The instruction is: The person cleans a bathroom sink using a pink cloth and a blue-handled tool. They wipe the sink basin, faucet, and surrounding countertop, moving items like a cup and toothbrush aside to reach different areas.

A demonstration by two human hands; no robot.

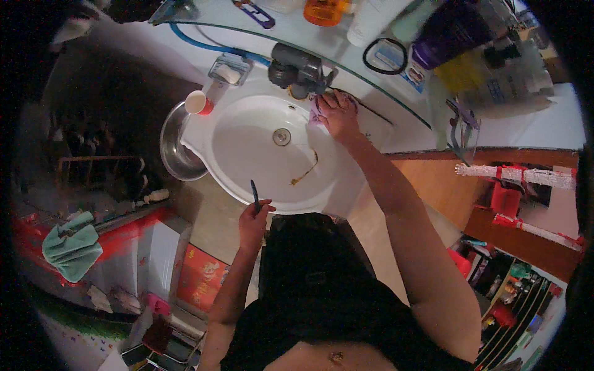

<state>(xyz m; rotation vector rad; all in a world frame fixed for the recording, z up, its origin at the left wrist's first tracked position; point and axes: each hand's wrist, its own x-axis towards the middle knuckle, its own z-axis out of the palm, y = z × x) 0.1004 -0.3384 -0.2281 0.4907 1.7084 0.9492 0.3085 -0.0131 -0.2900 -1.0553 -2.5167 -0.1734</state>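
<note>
My right hand presses a pink-purple cloth onto the back right rim of a white washbasin, beside the dark faucet. In my left hand, low at the basin's front edge, is a slim dark stick-like object pointing up; its exact kind is unclear. A thin yellowish-brown strand lies inside the bowl, to the right of the metal drain.
A paper cup and a soap dish stand on the basin's left rim. Below them is a metal bowl. Overhanging the back is a glass shelf crowded with bottles and tubes. A wooden cabinet is at right.
</note>
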